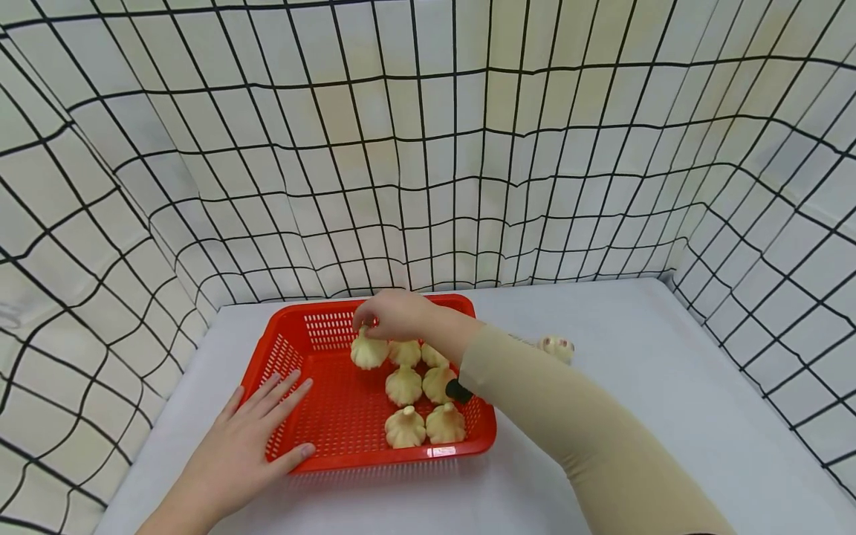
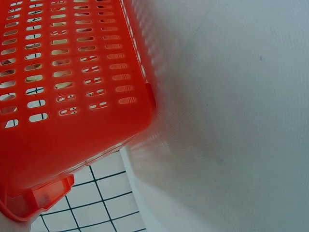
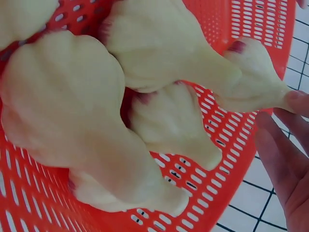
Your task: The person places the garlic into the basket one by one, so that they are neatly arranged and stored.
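My right hand (image 1: pixel 394 316) pinches a pale garlic bulb (image 1: pixel 368 351) by its stem, over the back of the red basket (image 1: pixel 334 462). In the right wrist view, fingertips grip the stem of that bulb (image 3: pixel 251 79) near the basket wall. Several other garlic bulbs (image 1: pixel 404 386) stand in rows in the basket's right half, stems up. Across the left rim lies my left hand (image 1: pixel 244 449), fingers spread and straight, thumb by the front rim. The left wrist view shows the slotted outer side of the basket (image 2: pixel 96 116); the hand itself is mostly hidden there.
One more garlic bulb (image 1: pixel 556 348) lies on the white table (image 1: pixel 635 386) right of the basket, partly behind the right sleeve (image 1: pixel 555 401). Black netting over white cloth (image 1: pixel 428 163) walls the back and both sides.
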`<state>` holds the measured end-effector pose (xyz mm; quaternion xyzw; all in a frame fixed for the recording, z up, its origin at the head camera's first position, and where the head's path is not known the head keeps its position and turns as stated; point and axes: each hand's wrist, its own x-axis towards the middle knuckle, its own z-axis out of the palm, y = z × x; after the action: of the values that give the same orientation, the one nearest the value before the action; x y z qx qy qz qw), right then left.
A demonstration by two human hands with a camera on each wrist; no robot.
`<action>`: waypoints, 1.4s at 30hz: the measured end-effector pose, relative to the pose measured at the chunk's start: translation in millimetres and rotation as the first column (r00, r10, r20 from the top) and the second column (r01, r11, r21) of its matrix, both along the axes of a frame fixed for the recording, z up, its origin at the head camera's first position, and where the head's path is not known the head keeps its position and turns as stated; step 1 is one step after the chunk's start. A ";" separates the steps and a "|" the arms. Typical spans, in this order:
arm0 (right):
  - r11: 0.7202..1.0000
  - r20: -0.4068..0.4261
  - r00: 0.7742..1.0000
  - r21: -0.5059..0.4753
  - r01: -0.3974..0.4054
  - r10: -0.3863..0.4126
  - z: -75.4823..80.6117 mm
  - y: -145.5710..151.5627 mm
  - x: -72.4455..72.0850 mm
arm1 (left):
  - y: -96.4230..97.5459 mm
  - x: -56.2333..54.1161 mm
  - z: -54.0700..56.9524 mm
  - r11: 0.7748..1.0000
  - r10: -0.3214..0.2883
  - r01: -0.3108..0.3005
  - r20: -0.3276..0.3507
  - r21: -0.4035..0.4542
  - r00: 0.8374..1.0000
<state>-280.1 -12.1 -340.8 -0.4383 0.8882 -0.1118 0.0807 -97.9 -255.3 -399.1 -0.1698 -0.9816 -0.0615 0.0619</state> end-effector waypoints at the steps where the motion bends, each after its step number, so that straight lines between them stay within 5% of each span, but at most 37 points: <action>1: 1.000 -0.007 1.000 0.012 0.002 -0.002 -1.8 -1.5 0.3 | -0.1 -0.1 -0.1 1.000 0.000 0.000 0.000 0.000 1.000; 28: 0.974 -0.060 0.998 0.221 0.044 -0.032 -17.8 -14.1 0.4 | -0.1 0.0 -0.3 1.000 -0.006 0.006 -0.006 0.004 1.000; 42: 0.970 -0.059 0.997 0.235 0.069 -0.056 -13.5 -12.2 0.7 | 0.4 0.7 -0.4 1.000 -0.012 0.012 -0.014 0.012 1.000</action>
<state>-279.4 -24.4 -354.3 -0.4001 0.9103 0.0038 0.1058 -97.1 -254.9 -399.5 -0.1756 -0.9797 -0.0666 0.0695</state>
